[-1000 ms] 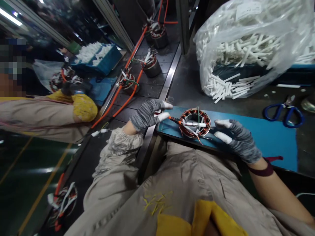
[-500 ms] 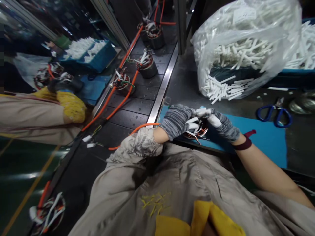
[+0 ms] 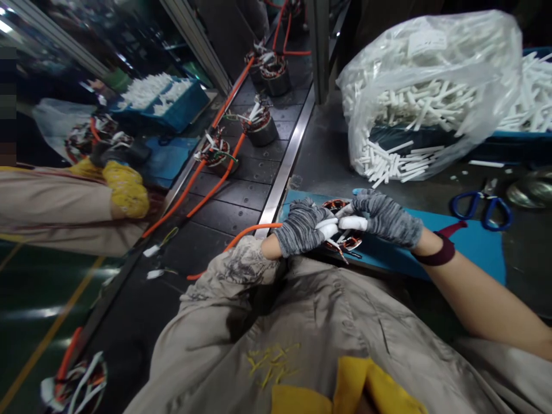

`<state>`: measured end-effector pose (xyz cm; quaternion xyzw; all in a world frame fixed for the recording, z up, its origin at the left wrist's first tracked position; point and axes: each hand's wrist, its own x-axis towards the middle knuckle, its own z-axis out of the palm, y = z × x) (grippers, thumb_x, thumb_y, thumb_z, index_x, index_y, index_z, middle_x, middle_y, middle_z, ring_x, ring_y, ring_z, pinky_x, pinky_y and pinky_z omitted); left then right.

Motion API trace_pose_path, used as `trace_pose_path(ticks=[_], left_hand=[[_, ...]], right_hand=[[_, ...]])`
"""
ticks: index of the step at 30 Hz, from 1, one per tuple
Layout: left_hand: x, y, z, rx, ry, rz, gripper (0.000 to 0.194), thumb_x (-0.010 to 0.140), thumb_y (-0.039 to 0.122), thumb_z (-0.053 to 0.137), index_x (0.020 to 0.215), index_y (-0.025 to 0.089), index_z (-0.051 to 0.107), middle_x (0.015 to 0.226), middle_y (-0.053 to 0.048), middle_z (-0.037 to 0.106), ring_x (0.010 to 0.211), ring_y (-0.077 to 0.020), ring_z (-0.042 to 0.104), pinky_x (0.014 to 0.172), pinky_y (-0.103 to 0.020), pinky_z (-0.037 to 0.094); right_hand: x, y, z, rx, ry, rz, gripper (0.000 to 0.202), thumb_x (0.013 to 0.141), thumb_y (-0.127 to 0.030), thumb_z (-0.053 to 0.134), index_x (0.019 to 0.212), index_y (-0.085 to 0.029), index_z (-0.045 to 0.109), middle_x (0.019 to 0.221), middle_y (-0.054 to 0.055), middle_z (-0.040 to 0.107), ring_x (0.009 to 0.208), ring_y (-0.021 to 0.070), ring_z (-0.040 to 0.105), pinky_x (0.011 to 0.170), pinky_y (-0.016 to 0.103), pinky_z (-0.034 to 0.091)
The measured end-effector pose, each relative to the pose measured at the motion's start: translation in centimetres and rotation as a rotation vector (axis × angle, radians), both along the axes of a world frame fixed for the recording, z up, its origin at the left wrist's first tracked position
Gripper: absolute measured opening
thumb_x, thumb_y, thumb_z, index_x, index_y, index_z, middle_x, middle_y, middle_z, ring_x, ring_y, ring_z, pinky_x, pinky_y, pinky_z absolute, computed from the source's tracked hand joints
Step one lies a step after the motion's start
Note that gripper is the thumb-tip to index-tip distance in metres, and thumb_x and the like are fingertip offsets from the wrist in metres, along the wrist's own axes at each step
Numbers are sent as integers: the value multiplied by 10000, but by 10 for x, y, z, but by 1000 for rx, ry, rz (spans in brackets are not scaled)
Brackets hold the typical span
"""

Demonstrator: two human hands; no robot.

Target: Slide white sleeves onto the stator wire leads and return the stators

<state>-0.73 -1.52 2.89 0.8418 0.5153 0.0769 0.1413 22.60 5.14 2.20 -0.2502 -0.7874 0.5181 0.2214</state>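
A motor stator (image 3: 335,204) with copper windings and loose leads stands on a blue mat (image 3: 466,250) in front of my body. My left hand (image 3: 302,227), in a grey striped glove with white fingertips, is closed over the stator's left side. From the right, my right hand (image 3: 382,215), gloved alike, meets it with thumb and fingers pinched above the middle of the stator. The fingertips of both hands nearly touch, and they hide whatever thin piece lies between them. Leads with orange and black parts stick out below the fingers.
A clear bag (image 3: 431,92) of white sleeves lies open behind the mat. Blue-handled snips (image 3: 480,204) rest at the right. On the conveyor (image 3: 241,198) at the left stand several stators (image 3: 261,127) with orange cables (image 3: 219,181). Beyond it are a co-worker's yellow-sleeved arms (image 3: 127,187).
My right hand has turned, its fingers coming down over the stator. My left hand has shifted slightly left and down, and more of the stator's far windings show. The view has tilted a little.
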Motion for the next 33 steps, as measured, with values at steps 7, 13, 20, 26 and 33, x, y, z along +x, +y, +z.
trace_pose_path(ticks=[7,13,20,26,33], left_hand=[[-12,5,-8,-106,-234,-8,280,1053,342,599,1179,185,795,1098,-73,818,1086,-252,724,1089,-428,529],[-22,12,-8,-162,-240,-183,325,1063,191,513,1187,218,812,1260,-63,806,1149,-252,718,1184,-449,444],[-2,18,7,-110,17,-158,394,1106,428,521,1076,167,815,998,-86,808,941,-234,705,988,-402,489],[26,9,17,7,244,-74,473,1075,534,516,1005,179,820,891,-121,750,1030,-345,664,939,-504,455],[56,24,12,36,202,-160,438,1055,537,605,1163,158,798,1067,-147,770,1131,-370,673,978,-535,504]], right_hand=[[-3,-6,-7,-152,-8,-106,436,839,-646,828,929,-219,844,866,41,831,754,221,750,690,332,622],[8,-8,1,-119,31,3,349,970,-574,706,1042,-269,859,1019,34,842,891,248,773,833,386,643],[2,-17,-13,371,-142,-154,417,1007,-586,619,967,-239,846,873,96,787,820,274,690,859,469,549],[37,-12,-17,423,-64,-206,318,975,-589,692,1047,-322,848,994,74,797,936,316,720,910,522,559],[46,-18,-28,72,30,-331,357,905,-661,762,999,-323,829,977,47,835,888,298,771,862,475,641]])
